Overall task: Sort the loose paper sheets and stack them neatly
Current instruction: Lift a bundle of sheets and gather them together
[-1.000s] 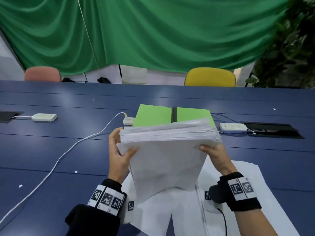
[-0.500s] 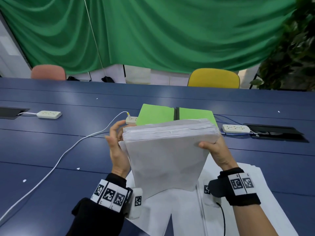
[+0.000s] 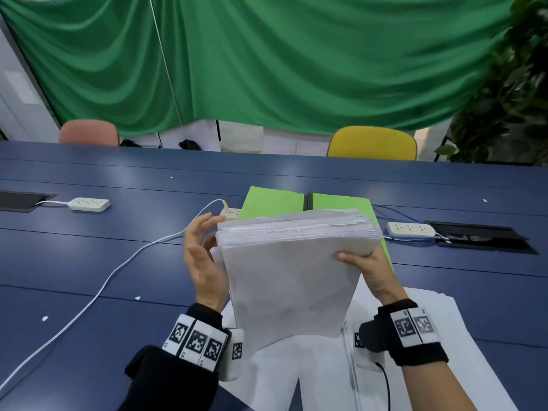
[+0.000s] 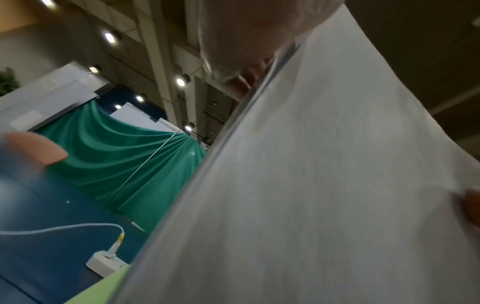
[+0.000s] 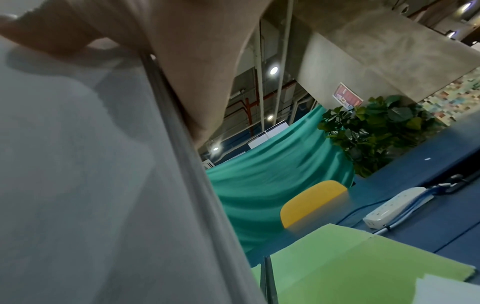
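I hold a thick stack of white paper (image 3: 287, 280) upright above the blue table (image 3: 89, 262), its top edges facing me. My right hand (image 3: 370, 268) grips the stack's right side, thumb on the front sheet. My left hand (image 3: 201, 253) stands beside the stack's left edge with fingers straight and spread, holding nothing. The stack (image 4: 311, 205) fills most of the left wrist view, and in the right wrist view the stack (image 5: 78, 185) sits under my right hand (image 5: 197, 61). More loose white sheets (image 3: 444, 336) lie spread on the table under my wrists.
An open green folder (image 3: 272, 203) lies flat just behind the stack. White power strips (image 3: 410, 229) (image 3: 89, 204) and a white cable (image 3: 118, 268) lie on the table. A yellow chair (image 3: 372, 142) and a pink chair (image 3: 89, 132) stand at the far edge.
My left hand has let go of the stack's left edge and opened beside it. My right hand keeps its grip, and the stack's top edges look more even.
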Demonstrator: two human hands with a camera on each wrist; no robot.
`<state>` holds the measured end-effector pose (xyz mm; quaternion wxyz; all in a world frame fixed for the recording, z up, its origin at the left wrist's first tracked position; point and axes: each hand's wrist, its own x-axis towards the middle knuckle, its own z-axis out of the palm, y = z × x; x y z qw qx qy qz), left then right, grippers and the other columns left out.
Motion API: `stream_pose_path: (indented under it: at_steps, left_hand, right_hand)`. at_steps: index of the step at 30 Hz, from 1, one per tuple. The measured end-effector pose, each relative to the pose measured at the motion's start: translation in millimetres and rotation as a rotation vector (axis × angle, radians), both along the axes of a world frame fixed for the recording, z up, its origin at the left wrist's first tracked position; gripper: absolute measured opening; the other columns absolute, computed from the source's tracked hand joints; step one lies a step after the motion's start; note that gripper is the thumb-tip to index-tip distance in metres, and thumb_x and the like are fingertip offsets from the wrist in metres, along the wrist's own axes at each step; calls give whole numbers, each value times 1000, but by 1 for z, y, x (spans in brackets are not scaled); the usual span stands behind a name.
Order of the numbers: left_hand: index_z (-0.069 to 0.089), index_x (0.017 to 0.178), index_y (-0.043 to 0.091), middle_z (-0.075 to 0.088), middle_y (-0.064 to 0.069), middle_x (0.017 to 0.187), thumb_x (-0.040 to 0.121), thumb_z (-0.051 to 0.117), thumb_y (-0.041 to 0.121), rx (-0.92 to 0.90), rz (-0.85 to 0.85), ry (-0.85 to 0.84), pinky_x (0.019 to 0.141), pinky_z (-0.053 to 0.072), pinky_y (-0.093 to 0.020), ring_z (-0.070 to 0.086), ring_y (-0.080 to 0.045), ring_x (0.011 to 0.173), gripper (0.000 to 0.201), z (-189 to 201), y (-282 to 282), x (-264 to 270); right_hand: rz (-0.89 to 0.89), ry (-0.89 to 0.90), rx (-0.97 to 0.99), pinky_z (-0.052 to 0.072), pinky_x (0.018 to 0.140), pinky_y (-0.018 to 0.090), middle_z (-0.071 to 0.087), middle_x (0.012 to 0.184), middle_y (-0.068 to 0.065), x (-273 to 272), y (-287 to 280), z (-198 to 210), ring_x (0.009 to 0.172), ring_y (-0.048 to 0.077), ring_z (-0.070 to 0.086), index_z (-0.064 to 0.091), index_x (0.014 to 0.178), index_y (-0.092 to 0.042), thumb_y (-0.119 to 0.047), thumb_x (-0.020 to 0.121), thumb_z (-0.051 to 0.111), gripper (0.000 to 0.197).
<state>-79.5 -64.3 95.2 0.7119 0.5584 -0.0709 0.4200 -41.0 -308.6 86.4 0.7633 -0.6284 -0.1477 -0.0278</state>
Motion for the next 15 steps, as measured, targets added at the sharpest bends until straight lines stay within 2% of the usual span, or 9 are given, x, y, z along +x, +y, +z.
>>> stream_pose_path:
  at_steps: [2, 3, 5, 7, 10, 12, 13, 15]
  left_hand:
    - [53, 102, 34, 62, 14, 103, 90, 45, 51, 51, 44, -54, 78, 44, -10, 58, 4, 89, 22, -8, -4, -6]
    - [52, 98, 33, 62, 21, 102, 91, 47, 36, 54, 63, -44, 78, 43, -8, 58, 8, 88, 10, -13, -5, -9]
    - [51, 88, 33, 61, 26, 96, 87, 49, 25, 41, 121, -7, 76, 43, -9, 57, 8, 84, 9, -26, -2, -12]
    - [55, 81, 40, 60, 22, 95, 86, 52, 25, 67, 183, 18, 78, 44, -18, 57, 0, 86, 16, -35, 1, -15]
    - [57, 77, 43, 60, 20, 97, 86, 56, 28, 86, 179, 17, 83, 45, -24, 57, -5, 94, 18, -36, 3, -19]
    - [58, 74, 41, 60, 19, 101, 85, 60, 39, 87, 94, 42, 87, 44, -28, 56, -8, 101, 12, -29, 4, -19]
    - [58, 72, 40, 60, 18, 105, 83, 61, 44, 85, 41, 66, 90, 44, -30, 56, -12, 106, 13, -26, 6, -18]
    - [58, 67, 37, 56, 12, 116, 78, 64, 52, 65, -51, 128, 94, 41, -38, 53, -25, 114, 19, -21, 9, -16]
  right_hand:
    - [-2, 3, 9, 53, 63, 15, 73, 72, -12, 1, 1, 2, 68, 0, 67, 76, 72, -24, -1, 53, 71, 30]
    - [5, 8, 17, 53, 62, 15, 73, 72, -12, 1, 2, 2, 68, 0, 67, 76, 74, -28, -6, 49, 75, 33]
    - [13, 25, 36, 53, 62, 16, 74, 74, -11, 1, 2, 1, 69, 2, 68, 76, 76, -30, -20, 41, 79, 37]
    - [7, 40, 42, 53, 62, 17, 74, 75, -10, 1, 2, 0, 69, 3, 68, 75, 78, -21, -28, 34, 82, 45]
    - [-19, 49, 53, 53, 62, 19, 73, 74, -10, 3, 4, -2, 68, 3, 67, 68, 85, -17, -35, 29, 86, 62]
    - [-21, 46, 85, 54, 63, 19, 73, 75, -10, 4, 3, -3, 69, 3, 67, 74, 79, -20, -41, 27, 89, 58]
    - [-20, 43, 102, 55, 64, 19, 73, 75, -11, 4, 3, -4, 70, 4, 67, 76, 79, -25, -42, 28, 89, 55]
    - [1, 33, 138, 55, 67, 19, 73, 78, -11, 2, 1, -4, 73, 4, 67, 75, 81, -33, -41, 28, 89, 56]
